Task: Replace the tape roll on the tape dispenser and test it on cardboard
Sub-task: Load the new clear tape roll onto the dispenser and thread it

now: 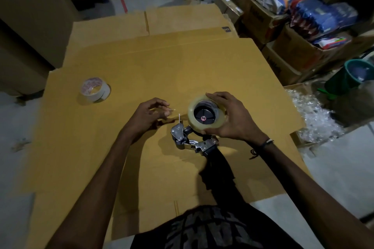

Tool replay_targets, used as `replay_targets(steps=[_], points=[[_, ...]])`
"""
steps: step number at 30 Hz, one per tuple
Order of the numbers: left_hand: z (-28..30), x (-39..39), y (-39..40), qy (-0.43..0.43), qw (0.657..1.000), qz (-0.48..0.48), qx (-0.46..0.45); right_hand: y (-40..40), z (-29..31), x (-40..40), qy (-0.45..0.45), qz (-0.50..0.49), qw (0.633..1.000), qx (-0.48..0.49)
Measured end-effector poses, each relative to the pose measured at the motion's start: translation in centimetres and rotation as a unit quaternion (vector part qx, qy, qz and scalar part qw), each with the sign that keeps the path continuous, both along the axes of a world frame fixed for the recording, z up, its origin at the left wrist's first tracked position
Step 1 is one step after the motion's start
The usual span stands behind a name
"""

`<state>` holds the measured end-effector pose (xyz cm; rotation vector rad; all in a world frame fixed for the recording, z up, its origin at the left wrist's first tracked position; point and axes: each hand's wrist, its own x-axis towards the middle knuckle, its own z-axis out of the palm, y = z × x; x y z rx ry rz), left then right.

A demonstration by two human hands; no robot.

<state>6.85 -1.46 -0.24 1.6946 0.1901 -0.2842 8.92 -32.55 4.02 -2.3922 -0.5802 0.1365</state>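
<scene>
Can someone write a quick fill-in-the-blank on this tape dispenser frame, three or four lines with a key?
1. The right hand grips the clear tape roll seated on the ____.
2. The left hand pinches the loose end of the ____.
3. The white tape roll lies on the cardboard sheet to the person's ____, apart from both hands.
4. The green bucket stands at the ____ edge of the view.

Missing words: tape dispenser; tape; left; right

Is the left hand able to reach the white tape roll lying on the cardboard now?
Probably yes: the white tape roll lies apart on bare cardboard, nothing between it and the left hand. But that hand seems to pinch a tape end.
</scene>
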Motion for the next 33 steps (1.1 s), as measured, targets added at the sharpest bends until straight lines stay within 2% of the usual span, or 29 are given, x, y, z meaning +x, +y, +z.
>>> replay_targets(steps=[6,11,15,19,25,33], points=[[0.5,-0.4,0.5,-0.025,0.998,0.007,0.059,-0.3,-0.7,-0.2,0.022,-0.013,0.999,0.034],[2.2,-1.3,-1.5,-0.156,0.968,0.107,0.164,-0.4,-1.1,-0.1,0.018,-0.017,0.999,0.031],[3.3,-3.0,-5.7,-0.234,0.939,0.062,0.242,-0.5,-1.1,-0.1,0.035,-0.016,0.998,0.041],[2.9,-3.8,-8.7,-0.218,0.927,0.035,0.305,-0.8,-0.9,-0.1,0.026,-0.007,0.999,0.045],[2.6,-4.2,-9.4,-0.218,0.918,0.049,0.328,-1.8,-1.1,-0.2,0.045,-0.02,0.993,0.109],[1.2,-4.7,-9.6,-0.176,0.943,0.097,0.267,-1.2,-1.5,0.1,0.079,-0.039,0.988,0.13]])
